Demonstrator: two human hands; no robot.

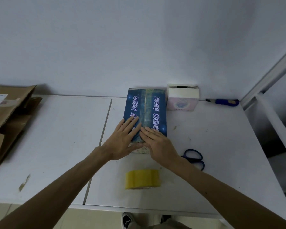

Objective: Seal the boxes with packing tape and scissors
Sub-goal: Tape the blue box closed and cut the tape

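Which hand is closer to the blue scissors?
The right hand. It presses flat on the blue box, just left of the scissors; the left hand lies beyond it, farther away.

left hand (122, 141) flat on blue box (145, 111) | right hand (158, 142) flat beside | tape roll (142, 179), scissors (194, 158) nearby
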